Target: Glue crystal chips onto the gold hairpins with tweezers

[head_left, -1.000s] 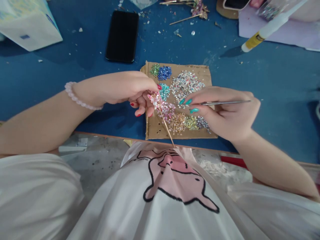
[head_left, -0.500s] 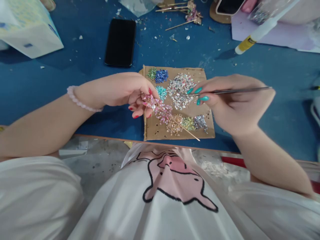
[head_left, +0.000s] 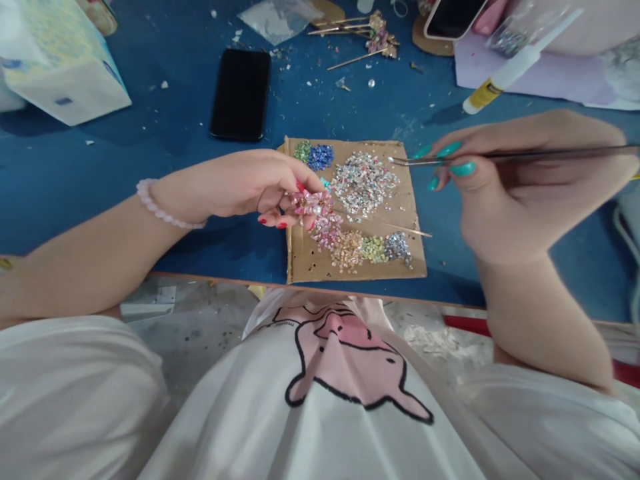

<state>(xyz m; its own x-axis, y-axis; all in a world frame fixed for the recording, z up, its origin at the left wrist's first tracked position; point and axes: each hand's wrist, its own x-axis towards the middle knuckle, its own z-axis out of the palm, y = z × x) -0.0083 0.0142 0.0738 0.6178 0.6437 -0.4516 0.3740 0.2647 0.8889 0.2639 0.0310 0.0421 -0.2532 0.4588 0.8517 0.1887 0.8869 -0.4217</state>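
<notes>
One pink ornament [head_left: 307, 201] sits pinched in the left hand [head_left: 260, 179], its stem [head_left: 410, 231] pointing right. Tweezers [head_left: 550, 153], gripped by the right hand [head_left: 530, 197], point left from its far right.

We see a white top [head_left: 225, 417] bearing a pink cartoon figure [head_left: 350, 367] outlined in black, with tiny dark lettering [head_left: 285, 325]. Loose white cloth [head_left: 80, 387] spreads near left and near right. We find a pale pink beaded bracelet [head_left: 153, 210], glossy red nails [head_left: 300, 186] on the left hand [head_left: 280, 180] and turquoise nails [head_left: 463, 169] on the right hand [head_left: 525, 193].

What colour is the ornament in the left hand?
The ornament is mainly pink, as the head view shows.
</notes>
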